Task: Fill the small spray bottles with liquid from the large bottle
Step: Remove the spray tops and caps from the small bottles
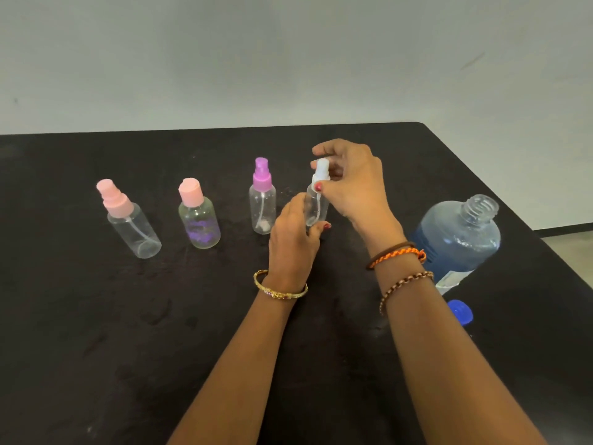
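Observation:
Four small clear bottles stand in a row on the black table (128, 316). A white-topped spray bottle (316, 203) is at the right end of the row. My left hand (293, 242) grips its body and my right hand (351, 184) pinches its white spray head (321, 170). To its left stand a purple-topped spray bottle (262, 200), a pink-capped bottle (198, 215) with a purple tint low inside, and a pink-topped spray bottle (131, 220). The large bottle (459, 236) of blue liquid stands uncapped at the right, behind my right forearm.
A blue cap (460, 311) lies on the table near the large bottle, beside my right forearm. The table's right edge runs diagonally close behind the large bottle. A pale wall rises behind the table's far edge.

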